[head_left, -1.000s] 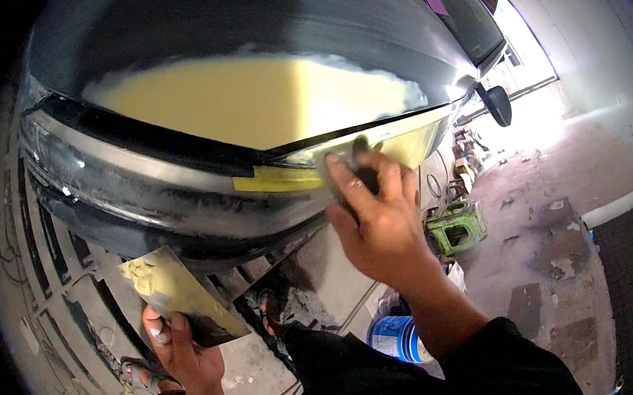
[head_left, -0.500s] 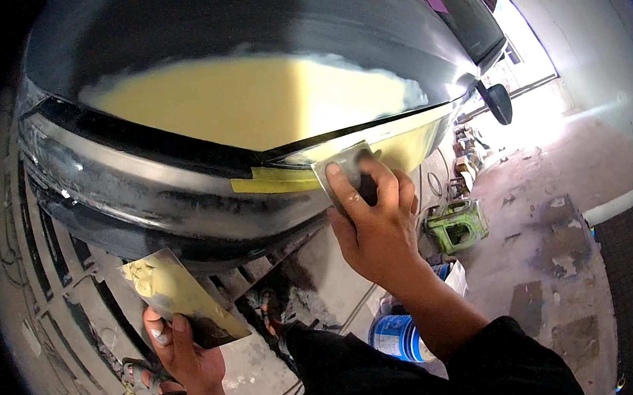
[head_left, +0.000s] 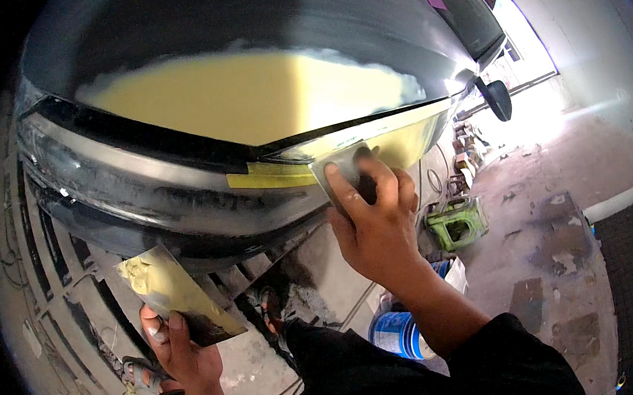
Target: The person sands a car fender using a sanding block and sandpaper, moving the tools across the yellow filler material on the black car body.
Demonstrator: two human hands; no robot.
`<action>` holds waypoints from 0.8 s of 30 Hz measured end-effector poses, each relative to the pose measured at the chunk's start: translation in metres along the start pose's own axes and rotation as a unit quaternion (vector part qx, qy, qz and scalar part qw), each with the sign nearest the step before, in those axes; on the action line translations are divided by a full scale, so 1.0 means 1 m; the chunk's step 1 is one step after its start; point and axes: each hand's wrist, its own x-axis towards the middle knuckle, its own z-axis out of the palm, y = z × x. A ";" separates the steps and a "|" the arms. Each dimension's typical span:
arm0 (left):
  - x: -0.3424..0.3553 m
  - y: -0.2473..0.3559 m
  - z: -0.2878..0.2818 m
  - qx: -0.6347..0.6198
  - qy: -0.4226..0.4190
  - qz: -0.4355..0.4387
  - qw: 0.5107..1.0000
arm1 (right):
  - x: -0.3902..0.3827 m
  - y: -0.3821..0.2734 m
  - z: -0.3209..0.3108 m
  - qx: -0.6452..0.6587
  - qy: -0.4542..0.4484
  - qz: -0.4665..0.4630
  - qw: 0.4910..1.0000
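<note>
My right hand [head_left: 380,225] is closed on a thin grey putty spreader [head_left: 324,172], fingers pressed along its face. The spreader lies against the car's fender, just below the gap under the hood, where yellow filler [head_left: 402,140] coats the panel. A strip of yellow tape [head_left: 269,176] runs left from the spreader along the bumper's top edge. Lower left, my left hand [head_left: 182,344] grips a flat rectangular putty board [head_left: 201,304] between thumb and fingers. A lump of pale yellow putty [head_left: 148,273] sits at the board's far end. A broad filled patch [head_left: 208,101] covers the hood's near part.
A blue paint can [head_left: 398,334] stands under my right forearm, with a green plastic stool [head_left: 456,224] behind it. A floor grating [head_left: 63,298] lies at left. The side mirror [head_left: 496,99] juts out at right. My sandalled feet [head_left: 141,373] are below.
The spreader has slid slightly left and down, showing more of the fender's upper edge. My left hand and board have shifted a little up and left.
</note>
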 end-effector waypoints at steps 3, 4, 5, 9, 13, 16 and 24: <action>-0.003 0.000 -0.001 -0.011 0.009 -0.005 1.000 | 0.001 0.000 -0.006 0.024 0.016 -0.003 1.000; -0.002 0.000 0.003 -0.009 0.013 -0.007 1.000 | 0.003 0.000 -0.006 0.029 0.018 -0.004 0.999; -0.001 0.000 0.008 -0.007 0.018 -0.008 1.000 | 0.004 0.000 -0.005 0.035 0.021 -0.006 0.999; -0.001 -0.003 0.003 -0.020 -0.001 -0.004 1.000 | 0.001 -0.002 0.001 0.008 -0.003 0.010 1.000; -0.003 0.002 0.006 -0.009 0.015 0.002 1.000 | -0.006 0.006 -0.010 0.057 -0.003 0.000 0.998; -0.013 0.002 0.016 0.008 0.031 0.011 0.999 | -0.019 0.009 -0.023 0.217 -0.034 -0.042 0.975; -0.034 0.030 0.121 -0.004 0.040 -0.026 0.999 | -0.049 -0.006 -0.045 0.653 -0.186 -0.182 0.712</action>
